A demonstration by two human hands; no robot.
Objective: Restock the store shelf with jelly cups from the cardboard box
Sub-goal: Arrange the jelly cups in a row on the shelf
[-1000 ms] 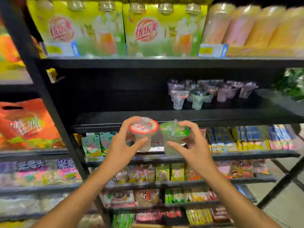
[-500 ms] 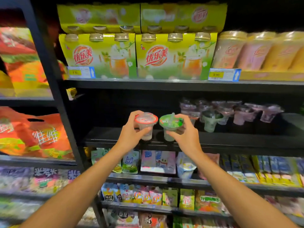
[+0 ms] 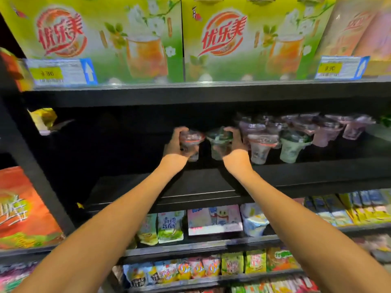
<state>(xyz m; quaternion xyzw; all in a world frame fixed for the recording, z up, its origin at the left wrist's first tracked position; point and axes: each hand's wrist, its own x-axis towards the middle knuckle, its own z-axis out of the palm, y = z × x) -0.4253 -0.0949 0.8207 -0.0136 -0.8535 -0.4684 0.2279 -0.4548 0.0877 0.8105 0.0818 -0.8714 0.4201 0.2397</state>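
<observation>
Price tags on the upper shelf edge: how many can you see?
2: left price tag under the left yellow-green box, right price tag at the far right.

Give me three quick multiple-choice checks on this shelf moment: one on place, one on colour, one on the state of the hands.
1. Where do the jelly cups already stocked stand on the dark middle shelf?
A. Right of the hands
B. Left of the hands
C. On the shelf above

2. What colour is the lid rim of the clear plastic jelly cup in the left hand?
A. Blue
B. Red
C. Yellow

3. What is the right hand doing?
A. Hanging idle
B. Pressing flat on a price tag
C. Gripping the green-lidded clear jelly cup

Answers: 1 A, the row of stocked jelly cups stands right of both hands. 2 B, a red ring shows round its top. 3 C, its fingers curl round that cup over the shelf.
</observation>
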